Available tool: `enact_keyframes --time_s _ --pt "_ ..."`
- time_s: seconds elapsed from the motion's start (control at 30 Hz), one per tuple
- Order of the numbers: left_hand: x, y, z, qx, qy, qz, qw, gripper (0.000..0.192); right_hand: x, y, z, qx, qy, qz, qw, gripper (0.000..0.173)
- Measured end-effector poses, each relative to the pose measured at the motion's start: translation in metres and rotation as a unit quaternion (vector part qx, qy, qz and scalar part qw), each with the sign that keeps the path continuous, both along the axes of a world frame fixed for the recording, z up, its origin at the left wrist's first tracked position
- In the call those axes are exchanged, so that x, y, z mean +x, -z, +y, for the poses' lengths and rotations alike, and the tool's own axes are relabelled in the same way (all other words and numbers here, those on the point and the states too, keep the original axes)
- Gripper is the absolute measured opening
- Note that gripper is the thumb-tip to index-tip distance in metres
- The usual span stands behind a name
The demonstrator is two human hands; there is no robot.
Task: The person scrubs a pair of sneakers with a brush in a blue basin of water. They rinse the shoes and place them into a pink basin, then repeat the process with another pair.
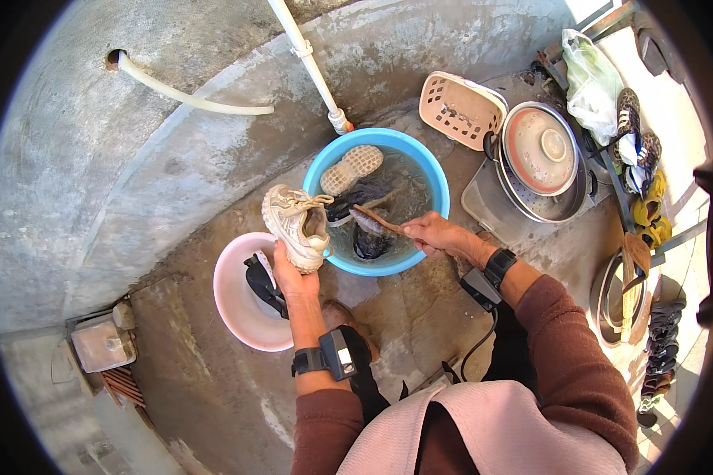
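Observation:
A beige lace-up sneaker (297, 222) is held up by its heel end in my left hand (296, 276), between the two basins. My right hand (434, 233) grips the handle of a wooden scrub brush (380, 219), whose pale bristles hang over the water. Below is a blue plastic basin (386, 270) of murky water. Inside it, another sneaker (352, 169) lies with its beige sole up, beside dark footwear (371, 243) partly under water. The pink basin (232, 320) at left contains a black shoe or sandal (264, 282), partly hidden by my left hand.
A white pipe (309, 59) runs down the concrete wall behind the blue basin; a pale hose (196, 101) juts from the wall. To the right stand a pink basket (460, 110), a lidded pot (540, 154) and a clear plastic box (490, 199). Several shoes (665, 344) line the right edge.

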State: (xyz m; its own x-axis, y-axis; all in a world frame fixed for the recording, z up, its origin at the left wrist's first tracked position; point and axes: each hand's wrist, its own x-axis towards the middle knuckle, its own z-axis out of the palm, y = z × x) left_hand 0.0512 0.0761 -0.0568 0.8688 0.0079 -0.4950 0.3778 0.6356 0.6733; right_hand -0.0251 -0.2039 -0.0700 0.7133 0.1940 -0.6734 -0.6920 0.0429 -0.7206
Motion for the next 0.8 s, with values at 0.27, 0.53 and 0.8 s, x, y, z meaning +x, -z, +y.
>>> enact_keyframes --time_s 0.27,0.53,0.8 --pt "-0.009 -0.016 -0.019 0.129 0.063 -0.045 0.989 0.038 0.002 -0.069 0.021 -0.174 -0.166 -0.387 0.890 0.042" --pt "-0.013 -0.029 -0.030 0.029 0.126 0.021 0.991 0.040 -0.007 -0.069 0.069 -0.328 -0.078 -0.450 0.827 0.040" --pt "-0.015 -0.025 -0.031 0.050 0.087 -0.039 0.994 0.039 0.005 -0.073 0.054 0.203 0.065 -0.066 0.975 0.046"
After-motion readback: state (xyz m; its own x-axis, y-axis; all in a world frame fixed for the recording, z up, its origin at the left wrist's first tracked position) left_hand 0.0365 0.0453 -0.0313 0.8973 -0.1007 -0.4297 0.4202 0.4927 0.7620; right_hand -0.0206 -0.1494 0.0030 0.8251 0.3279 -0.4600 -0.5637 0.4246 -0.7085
